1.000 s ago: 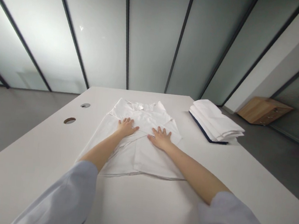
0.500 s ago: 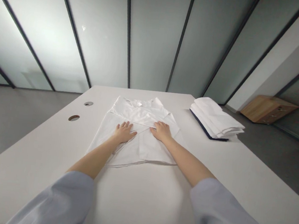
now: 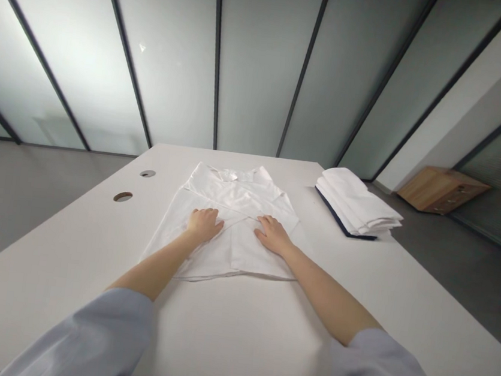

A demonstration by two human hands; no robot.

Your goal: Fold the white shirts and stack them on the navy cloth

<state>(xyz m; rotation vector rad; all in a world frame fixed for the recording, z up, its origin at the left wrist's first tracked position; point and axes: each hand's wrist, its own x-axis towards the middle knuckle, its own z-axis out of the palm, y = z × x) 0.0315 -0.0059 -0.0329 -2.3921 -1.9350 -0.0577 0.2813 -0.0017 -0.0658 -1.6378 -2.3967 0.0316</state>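
White cotton shirt (image 3: 227, 188) lies flat on the table (image 3: 68, 239), its front folded over. The left hand (image 3: 204, 225) and right hand (image 3: 273, 235) rest open and apart on it, palms down, seemingly to keep the layers from sliding. Beyond the right hand sits a stack of folded white cloth (image 3: 357, 203).

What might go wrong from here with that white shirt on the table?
Two risks, I'd say. The left hand and right hand press flat on the white collared shirt, so any sliding could drag its layers out of line or crease them. Also, the round hole in the white table lies close to the shirt's left side, and a loose edge might dip into it.
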